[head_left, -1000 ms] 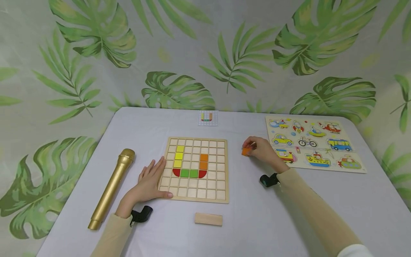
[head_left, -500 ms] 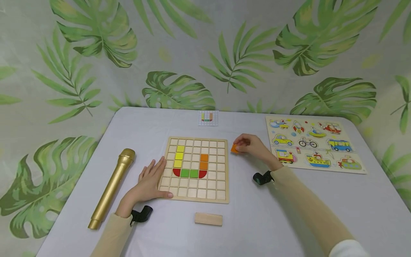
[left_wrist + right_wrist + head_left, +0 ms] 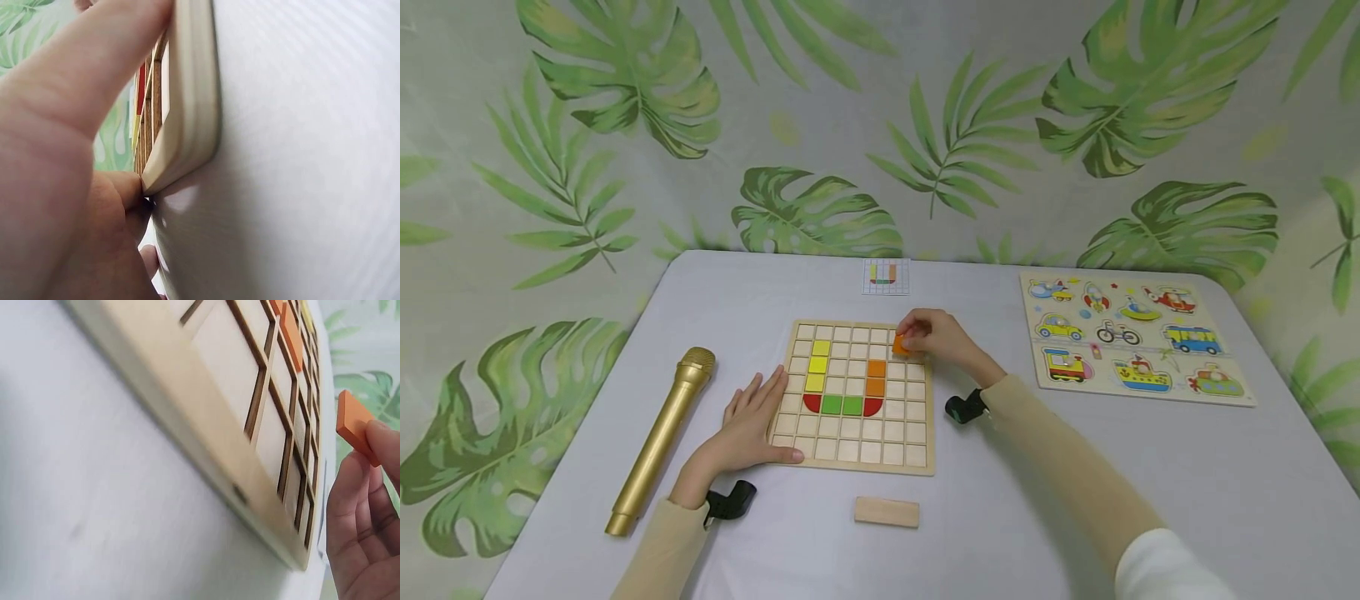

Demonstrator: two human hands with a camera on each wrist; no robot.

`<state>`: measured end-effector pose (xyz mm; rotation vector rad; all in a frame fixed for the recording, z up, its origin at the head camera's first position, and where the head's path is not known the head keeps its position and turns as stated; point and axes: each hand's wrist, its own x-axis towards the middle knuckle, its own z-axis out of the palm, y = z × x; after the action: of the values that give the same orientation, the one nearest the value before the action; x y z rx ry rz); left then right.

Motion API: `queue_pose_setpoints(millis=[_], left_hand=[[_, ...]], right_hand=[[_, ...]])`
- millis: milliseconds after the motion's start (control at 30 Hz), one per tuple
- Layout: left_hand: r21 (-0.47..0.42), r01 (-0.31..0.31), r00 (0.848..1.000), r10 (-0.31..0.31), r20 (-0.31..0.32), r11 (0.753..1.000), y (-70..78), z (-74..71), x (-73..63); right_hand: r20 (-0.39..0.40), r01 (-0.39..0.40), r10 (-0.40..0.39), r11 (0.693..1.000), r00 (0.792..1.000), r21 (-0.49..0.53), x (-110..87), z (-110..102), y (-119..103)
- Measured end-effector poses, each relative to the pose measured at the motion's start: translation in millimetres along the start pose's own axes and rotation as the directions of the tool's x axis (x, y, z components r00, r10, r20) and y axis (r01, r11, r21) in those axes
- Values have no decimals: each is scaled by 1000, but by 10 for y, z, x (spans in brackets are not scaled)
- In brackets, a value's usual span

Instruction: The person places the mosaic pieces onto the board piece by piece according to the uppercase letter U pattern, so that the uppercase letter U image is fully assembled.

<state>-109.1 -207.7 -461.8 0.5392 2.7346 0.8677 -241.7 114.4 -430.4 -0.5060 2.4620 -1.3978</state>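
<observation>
A square wooden grid board (image 3: 850, 433) lies mid-table, with yellow, green, red and orange tiles set in a U shape. My right hand (image 3: 942, 337) pinches an orange square tile (image 3: 356, 425) between thumb and fingers, above the board's upper right cells. Two orange tiles (image 3: 876, 378) sit in the grid just left of and below it. My left hand (image 3: 747, 429) rests with spread fingers along the board's left edge, its thumb on the near left corner. In the left wrist view the thumb (image 3: 87, 56) lies over the board's rim.
A gold microphone (image 3: 662, 442) lies at the left. A plain wooden block (image 3: 887, 512) is in front of the board. Behind it lies a small pattern card (image 3: 886, 277) showing a coloured U. A vehicle picture puzzle (image 3: 1135, 333) is at the back right.
My right hand has moved left with the orange tile, from beside the vehicle puzzle to over the grid board. My left hand has stayed in place.
</observation>
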Motion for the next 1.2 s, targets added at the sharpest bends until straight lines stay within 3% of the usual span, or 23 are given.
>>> queue_pose_setpoints(millis=[433,1200], left_hand=[[14,4,1000,-4,0,1000,-10,6,13],[-6,5,1000,-5,2,1000,8,-8,7]], right_hand=[[63,88,-83,993,995,-80,205,248,-64],[66,71,-57,969,996,-236,172,346,-149]])
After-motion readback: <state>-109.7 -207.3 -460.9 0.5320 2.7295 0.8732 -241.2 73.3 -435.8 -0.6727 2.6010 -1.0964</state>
